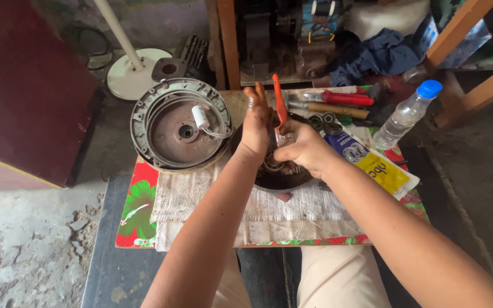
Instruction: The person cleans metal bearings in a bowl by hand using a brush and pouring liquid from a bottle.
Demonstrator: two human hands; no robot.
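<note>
Both hands worked over a dark round motor part (275, 177) on the cloth-covered tabletop (201, 199): the right hand (306, 149) had its grip closed on orange-handled pliers (279, 102), the left hand (256, 122) stood open-fingered against them. The pliers looked stiff and light, best held by the handles, their long axis nearly upright, jaws down into the part. A grey round housing (179, 122) lay just left.
</note>
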